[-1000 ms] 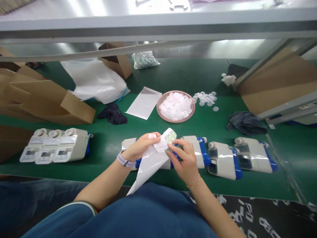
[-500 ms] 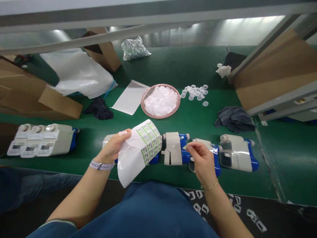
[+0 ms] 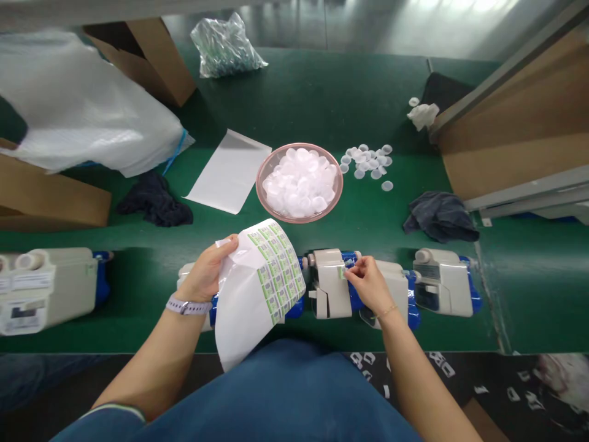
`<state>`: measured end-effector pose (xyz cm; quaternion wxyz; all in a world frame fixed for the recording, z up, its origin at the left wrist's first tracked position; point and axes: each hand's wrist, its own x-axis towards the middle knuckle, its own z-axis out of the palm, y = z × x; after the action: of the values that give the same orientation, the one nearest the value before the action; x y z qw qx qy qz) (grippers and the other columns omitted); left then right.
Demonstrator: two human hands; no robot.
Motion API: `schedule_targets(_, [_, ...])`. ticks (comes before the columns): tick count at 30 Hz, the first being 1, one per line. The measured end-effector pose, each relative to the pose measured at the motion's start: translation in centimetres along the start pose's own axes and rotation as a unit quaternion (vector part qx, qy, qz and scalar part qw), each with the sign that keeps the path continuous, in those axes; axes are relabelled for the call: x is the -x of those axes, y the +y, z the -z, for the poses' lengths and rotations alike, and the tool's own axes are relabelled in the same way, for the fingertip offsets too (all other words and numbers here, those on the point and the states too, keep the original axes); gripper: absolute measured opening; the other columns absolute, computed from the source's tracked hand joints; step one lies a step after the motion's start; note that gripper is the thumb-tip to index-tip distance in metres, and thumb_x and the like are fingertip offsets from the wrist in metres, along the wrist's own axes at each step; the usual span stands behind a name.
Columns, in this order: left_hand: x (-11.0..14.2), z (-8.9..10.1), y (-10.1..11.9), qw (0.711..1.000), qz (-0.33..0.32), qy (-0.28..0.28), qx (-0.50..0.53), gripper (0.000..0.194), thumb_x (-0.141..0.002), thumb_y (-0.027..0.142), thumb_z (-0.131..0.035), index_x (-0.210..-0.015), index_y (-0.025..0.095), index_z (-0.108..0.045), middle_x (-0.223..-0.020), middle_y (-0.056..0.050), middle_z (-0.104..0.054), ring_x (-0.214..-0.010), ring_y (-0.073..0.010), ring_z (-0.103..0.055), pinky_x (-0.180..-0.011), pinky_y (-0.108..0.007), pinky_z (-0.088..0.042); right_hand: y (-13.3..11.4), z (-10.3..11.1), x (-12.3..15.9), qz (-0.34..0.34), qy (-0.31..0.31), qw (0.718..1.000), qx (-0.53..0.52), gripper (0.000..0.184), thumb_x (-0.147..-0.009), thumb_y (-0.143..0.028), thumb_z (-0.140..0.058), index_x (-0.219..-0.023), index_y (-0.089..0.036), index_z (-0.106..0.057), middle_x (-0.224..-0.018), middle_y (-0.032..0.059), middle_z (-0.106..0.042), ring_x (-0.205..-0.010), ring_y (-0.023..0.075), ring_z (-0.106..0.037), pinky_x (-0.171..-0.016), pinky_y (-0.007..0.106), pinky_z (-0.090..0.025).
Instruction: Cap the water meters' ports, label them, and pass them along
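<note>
My left hand [image 3: 209, 270] grips a white sheet of stickers [image 3: 246, 310] by its upper left edge; rows of green-and-white labels cover its right side. My right hand [image 3: 368, 282] pinches a small green sticker [image 3: 341, 272] against the upper right part of a beige and blue plastic container [image 3: 332, 288]. Beside it, partly behind my right hand, lies a second such container [image 3: 393, 288]. Farther right lies another beige container [image 3: 444, 285] with a blue side. One more container is mostly hidden behind the sheet and my left hand.
A pink bowl [image 3: 339, 191] full of translucent caps stands mid-table, with loose caps [image 3: 368, 161] right of it. Dark cloths [image 3: 439, 216] lie at both sides. White paper [image 3: 230, 172], a plastic bag [image 3: 225, 46], cardboard boxes [image 3: 161, 61] and more containers [image 3: 69, 282] surround the area.
My right hand has moved left, bringing the small sticker onto the beige container. My left hand still holds the sheet. The camera view has shifted, with the table's back showing more.
</note>
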<state>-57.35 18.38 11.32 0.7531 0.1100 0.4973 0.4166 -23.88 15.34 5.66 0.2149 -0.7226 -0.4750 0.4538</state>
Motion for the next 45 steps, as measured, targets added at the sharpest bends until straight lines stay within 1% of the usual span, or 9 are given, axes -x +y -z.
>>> schedule_targets(7, [-1.2,2.2,0.2,0.999,0.011,-0.016,0.028,0.023,-0.071,0.025,-0.075,-0.086,0.015,-0.060,-0.078,-0.002,-0.064,-0.065,-0.0150,-0.062,-0.058,-0.022,-0.052,-0.3,-0.8,-0.3,-0.001,0.013,0.994,0.110,0.024,-0.069,-0.032,-0.055,-0.079,-0.024,-0.036,-0.067,-0.0026,-0.058,-0.064,0.0177,-0.057,-0.068,0.034,-0.044])
schedule_targets(19, [-1.8,3.4,0.4,0.999,0.024,-0.026,0.028,0.022,-0.073,0.026,-0.073,-0.087,0.014,-0.060,-0.077,-0.001,-0.062,-0.065,-0.0140,-0.060,-0.058,-0.022,-0.050,-1.7,-1.3,-0.2,-0.030,0.039,0.970,0.239,0.018,-0.070,-0.026,-0.053,-0.081,-0.024,-0.039,-0.070,-0.0009,-0.061,-0.068,0.0197,-0.059,-0.064,0.032,-0.041])
schedule_targets(28, [-1.4,2.5,0.7,0.999,0.030,-0.031,0.018,0.024,-0.073,0.026,-0.072,-0.092,0.015,-0.061,-0.085,-0.005,-0.064,-0.073,-0.0182,-0.062,-0.064,-0.026,-0.050,-4.5,-2.6,1.0,0.018,0.065,0.872,0.485,0.014,-0.080,-0.022,-0.052,-0.094,-0.020,-0.050,-0.074,0.0087,-0.061,-0.065,0.0221,-0.061,-0.056,0.032,-0.041])
schedule_targets(31, [-1.2,2.1,0.5,0.997,0.031,-0.061,0.024,0.020,-0.075,0.027,-0.071,-0.088,0.015,-0.061,-0.081,-0.003,-0.063,-0.070,-0.0158,-0.061,-0.063,-0.024,-0.049,-4.6,-2.0,1.7,0.074,0.118,0.880,0.454,0.027,-0.079,-0.029,-0.057,-0.103,-0.018,-0.052,-0.104,0.0165,-0.060,-0.086,0.0280,-0.062,-0.065,0.040,-0.049])
schedule_targets(34, [-1.0,1.0,0.2,0.995,0.030,-0.094,0.026,0.016,-0.075,0.026,-0.071,-0.084,0.017,-0.061,-0.079,-0.001,-0.061,-0.067,-0.0134,-0.058,-0.062,-0.022,-0.048,-5.9,-1.9,3.3,0.212,0.165,0.909,0.317,0.037,-0.081,-0.037,-0.059,-0.112,-0.018,-0.053,-0.124,0.0165,-0.052,-0.110,0.0306,-0.054,-0.086,0.050,-0.048])
schedule_targets(36, [-0.7,-0.2,0.0,0.993,0.032,-0.114,0.020,0.014,-0.075,0.026,-0.071,-0.081,0.017,-0.062,-0.078,-0.001,-0.061,-0.067,-0.0134,-0.058,-0.062,-0.022,-0.047,-7.7,-2.6,5.1,0.312,0.149,0.912,0.223,0.036,-0.083,-0.035,-0.057,-0.117,-0.022,-0.054,-0.130,0.0135,-0.048,-0.121,0.0286,-0.047,-0.098,0.053,-0.042])
schedule_targets(39, [0.0,-2.2,-0.5,0.988,0.044,-0.149,0.008,0.013,-0.075,0.025,-0.070,-0.081,0.016,-0.063,-0.078,-0.002,-0.062,-0.066,-0.0142,-0.059,-0.062,-0.023,-0.047,-10.1,-4.3,7.8,0.408,0.093,0.891,0.176,0.041,-0.084,-0.029,-0.057,-0.125,-0.028,-0.051,-0.145,0.0094,-0.035,-0.132,0.0285,-0.036,-0.105,0.056,-0.036])
schedule_targets(41, [0.7,-3.4,-1.0,0.985,0.051,-0.162,0.010,0.014,-0.074,0.024,-0.070,-0.084,0.015,-0.064,-0.080,-0.003,-0.064,-0.067,-0.0149,-0.060,-0.064,-0.024,-0.048,-10.7,-5.1,8.8,0.442,0.097,0.877,0.161,0.043,-0.083,-0.025,-0.058,-0.125,-0.029,-0.052,-0.146,0.0084,-0.035,-0.134,0.0290,-0.033,-0.106,0.057,-0.034])
schedule_targets(45, [2.0,-5.3,-2.7,0.977,0.092,-0.188,0.024,0.025,-0.077,0.021,-0.064,-0.100,0.010,-0.066,-0.091,-0.009,-0.069,-0.073,-0.0189,-0.064,-0.067,-0.025,-0.051,-9.4,-4.9,9.5,0.479,0.176,0.856,0.084,0.037,-0.080,-0.014,-0.060,-0.115,-0.028,-0.060,-0.128,0.0081,-0.054,-0.125,0.0261,-0.045,-0.100,0.052,-0.043])
